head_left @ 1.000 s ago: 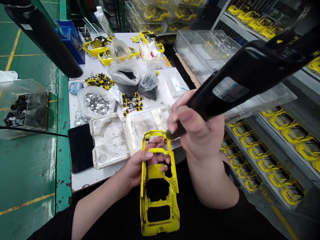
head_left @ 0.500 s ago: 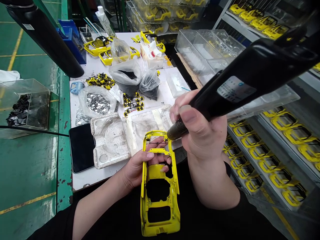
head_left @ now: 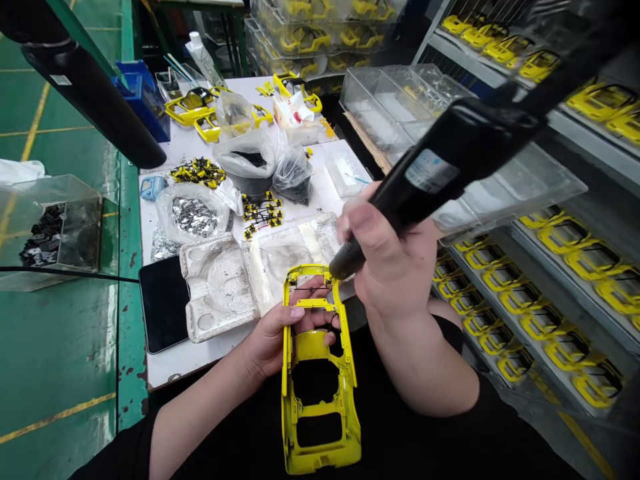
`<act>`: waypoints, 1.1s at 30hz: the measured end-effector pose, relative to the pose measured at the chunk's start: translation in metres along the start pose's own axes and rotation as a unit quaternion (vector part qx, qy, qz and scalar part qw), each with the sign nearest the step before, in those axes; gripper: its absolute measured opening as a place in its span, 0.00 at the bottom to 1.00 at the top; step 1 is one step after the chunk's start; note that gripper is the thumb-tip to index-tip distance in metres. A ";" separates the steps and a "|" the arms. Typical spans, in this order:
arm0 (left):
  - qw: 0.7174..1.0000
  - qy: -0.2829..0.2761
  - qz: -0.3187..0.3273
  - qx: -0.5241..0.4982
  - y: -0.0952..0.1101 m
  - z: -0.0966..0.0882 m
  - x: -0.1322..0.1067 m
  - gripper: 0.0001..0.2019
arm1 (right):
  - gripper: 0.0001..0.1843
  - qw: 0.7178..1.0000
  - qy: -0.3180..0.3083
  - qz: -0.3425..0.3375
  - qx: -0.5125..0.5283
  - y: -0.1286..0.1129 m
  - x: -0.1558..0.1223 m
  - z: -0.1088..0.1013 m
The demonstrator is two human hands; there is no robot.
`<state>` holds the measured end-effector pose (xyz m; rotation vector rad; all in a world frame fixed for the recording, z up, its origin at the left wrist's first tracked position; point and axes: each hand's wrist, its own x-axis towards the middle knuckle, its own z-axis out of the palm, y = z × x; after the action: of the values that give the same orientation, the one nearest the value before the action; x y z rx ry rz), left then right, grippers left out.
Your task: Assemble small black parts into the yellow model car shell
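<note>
A yellow plastic toy car body [head_left: 320, 407], its inner side facing up, rests in my left hand [head_left: 283, 330], whose thumb lies over the left rim while the fingers reach underneath. Through the frame's upper opening a thin black rod shows. My right hand [head_left: 393, 250] is wrapped round a black electric screwdriver [head_left: 415, 180] that slants down to the left. The screwdriver's nose is at the upper right corner of the car body; the bit itself is hidden. Behind the car body lies a worn white foam cradle [head_left: 220, 293].
On the white table are a black tablet [head_left: 164, 303], a bag of silver metal pieces [head_left: 193, 213], bags of black parts [head_left: 250, 163] and small yellow-black parts [head_left: 197, 173]. Clear trays [head_left: 395, 107] and racks of yellow car bodies [head_left: 565, 313] stand at right. Another black screwdriver [head_left: 100, 100] hangs at left.
The screwdriver's body has swung slightly left and more upright, with my right hand shifting left. Its nose stays at the car body's corner. My left hand keeps its hold.
</note>
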<state>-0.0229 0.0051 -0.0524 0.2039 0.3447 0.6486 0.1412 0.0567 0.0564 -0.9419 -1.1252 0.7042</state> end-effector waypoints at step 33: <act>0.899 0.174 0.360 0.179 0.019 0.081 -0.017 0.53 | 0.60 0.880 -0.348 -0.017 -0.322 -0.018 -0.055 -0.052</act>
<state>-0.0157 0.0024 0.0321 0.5879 0.7519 1.3631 0.1742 -0.0114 0.0416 -1.2562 -2.0974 0.6635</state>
